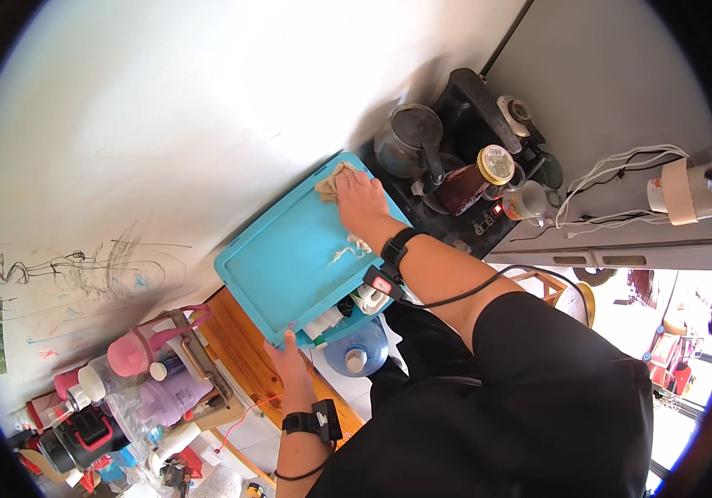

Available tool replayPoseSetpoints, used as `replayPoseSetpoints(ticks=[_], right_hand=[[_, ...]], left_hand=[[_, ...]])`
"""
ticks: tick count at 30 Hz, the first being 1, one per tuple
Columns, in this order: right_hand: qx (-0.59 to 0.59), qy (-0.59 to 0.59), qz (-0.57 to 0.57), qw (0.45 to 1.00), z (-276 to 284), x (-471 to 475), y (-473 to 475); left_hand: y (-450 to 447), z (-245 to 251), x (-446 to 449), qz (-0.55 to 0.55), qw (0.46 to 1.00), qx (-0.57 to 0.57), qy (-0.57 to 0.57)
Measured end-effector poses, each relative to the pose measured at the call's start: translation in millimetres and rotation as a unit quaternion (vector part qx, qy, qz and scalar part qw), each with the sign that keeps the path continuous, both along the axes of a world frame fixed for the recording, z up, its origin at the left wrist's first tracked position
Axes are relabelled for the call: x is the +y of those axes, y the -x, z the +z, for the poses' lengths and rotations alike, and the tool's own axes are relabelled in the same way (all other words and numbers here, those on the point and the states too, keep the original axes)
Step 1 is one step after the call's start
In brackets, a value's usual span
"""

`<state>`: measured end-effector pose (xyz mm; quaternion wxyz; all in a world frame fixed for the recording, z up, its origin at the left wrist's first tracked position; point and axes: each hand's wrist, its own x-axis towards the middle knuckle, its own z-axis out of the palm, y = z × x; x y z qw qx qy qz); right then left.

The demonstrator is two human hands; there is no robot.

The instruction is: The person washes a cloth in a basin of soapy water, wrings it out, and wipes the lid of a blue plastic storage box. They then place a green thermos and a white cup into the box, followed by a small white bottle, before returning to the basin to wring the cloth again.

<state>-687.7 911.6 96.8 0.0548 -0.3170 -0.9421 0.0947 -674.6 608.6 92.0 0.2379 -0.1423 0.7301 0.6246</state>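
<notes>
Under both hands is a turquoise plastic storage box (293,243) with a flat rimmed top. My right hand (361,202) presses a crumpled beige cloth (331,185) onto the top near its far end. My left hand (289,364) grips the box's near left corner, its thumb over the rim. Below the rim an open side shows white items (324,324) inside, partly hidden. A small pale scrap (359,244) lies by my right wrist, partly covered by my arm.
A black cooktop (405,196) beyond the box bears a glass kettle (409,140), a jar of dark contents (477,180) and a glass mug (524,202). Bottles (175,392) crowd the left. A blue water jug (356,352) stands below; a wall (175,124) rises behind.
</notes>
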Motion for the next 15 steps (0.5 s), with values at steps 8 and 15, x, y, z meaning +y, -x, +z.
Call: replayPoseSetpoints(ticks=[8, 15], right_hand=[[0.074, 0.042, 0.165, 0.983, -3.7, -28.5, 5.7], [0.047, 0.050, -0.052, 0.996, -0.3, -2.1, 6.5]], left_hand=[[4.3, -8.3, -3.5, 0.001, 1.000, -0.002, 0.008], [2.1, -8.6, -3.9, 0.000, 1.000, 0.000, 0.000]])
